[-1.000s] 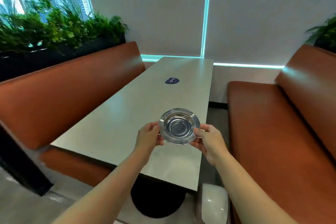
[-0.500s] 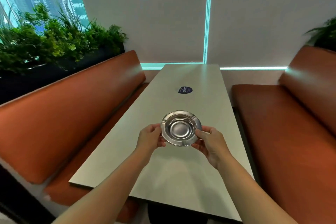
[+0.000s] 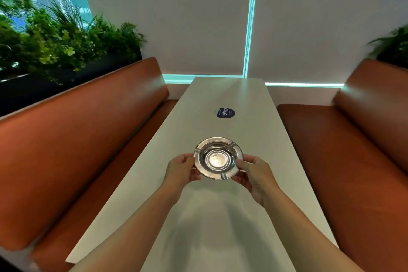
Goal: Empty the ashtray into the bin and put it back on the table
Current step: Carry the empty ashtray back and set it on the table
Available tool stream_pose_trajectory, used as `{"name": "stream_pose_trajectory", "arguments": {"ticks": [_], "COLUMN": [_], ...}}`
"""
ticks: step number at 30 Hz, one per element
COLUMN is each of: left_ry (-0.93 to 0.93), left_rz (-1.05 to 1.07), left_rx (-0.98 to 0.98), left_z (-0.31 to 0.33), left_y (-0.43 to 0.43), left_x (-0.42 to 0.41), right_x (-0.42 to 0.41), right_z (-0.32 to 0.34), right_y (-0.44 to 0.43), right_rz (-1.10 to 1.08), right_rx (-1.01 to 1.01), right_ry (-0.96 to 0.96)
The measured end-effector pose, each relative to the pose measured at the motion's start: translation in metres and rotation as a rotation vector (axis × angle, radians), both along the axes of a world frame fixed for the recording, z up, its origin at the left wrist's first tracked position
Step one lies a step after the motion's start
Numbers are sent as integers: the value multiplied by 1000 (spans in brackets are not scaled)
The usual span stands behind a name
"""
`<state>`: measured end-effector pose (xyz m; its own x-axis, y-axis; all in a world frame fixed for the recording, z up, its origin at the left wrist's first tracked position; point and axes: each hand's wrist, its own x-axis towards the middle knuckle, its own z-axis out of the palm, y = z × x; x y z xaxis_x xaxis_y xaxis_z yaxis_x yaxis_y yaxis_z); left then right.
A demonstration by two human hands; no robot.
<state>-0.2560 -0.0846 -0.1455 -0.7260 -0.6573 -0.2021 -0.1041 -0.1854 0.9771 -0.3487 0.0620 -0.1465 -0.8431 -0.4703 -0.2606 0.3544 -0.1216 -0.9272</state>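
Both hands: the left hand [image 3: 181,169] and the right hand [image 3: 254,173] each pinch the rim of the ashtray [image 3: 218,160] from opposite sides, fingers curled under, thumbs on top.
Ashtray place: centre of the frame, over the middle of the table [image 3: 220,227]; whether its base touches the top I cannot tell, though it looks slightly raised.
Ashtray state: steel bowl upright, nearly bare, only a pale speck or glint at the bottom, so the emptying seems done.
Change: a second ago the view stood off the table's near corner, with a white bin lid low in the frame; now the view is square down the table's length and the bin is out of sight.
Change in grip: none, both hands hold as before.
Landmark: a dark round sticker [image 3: 225,113] lies further up the table, well apart from the ashtray.
Meaning: likely the last step, setting the ashtray down and letting go.
Risk: slight, a clatter if released early.
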Motion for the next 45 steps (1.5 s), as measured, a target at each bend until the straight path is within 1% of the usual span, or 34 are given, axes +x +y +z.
{"name": "stream_pose_trajectory", "arguments": {"ticks": [8, 19, 25, 30, 36, 45], "left_ry": [-25, -4, -57, -65, -76, -121], "left_rz": [-12, -165, -199, -216, -210, -206], "left_rx": [16, -8, 34, 36, 5, -83], "left_z": [-11, -4, -15, -16, -20, -57], "left_y": [-41, -110, -125, -139, -158, -188], "left_x": [-27, -92, -129, -166, -221, -310], "right_x": [-28, -73, -105, -142, -198, -297], "right_z": [-10, -10, -16, -17, -22, -62], "right_y": [-41, -95, -110, -127, -147, -175], "right_rz": [-21, -161, -211, -240, -240, -173], "right_rx": [46, 12, 98, 165, 166, 216], "right_ry": [-13, -13, 6, 0, -5, -6]}}
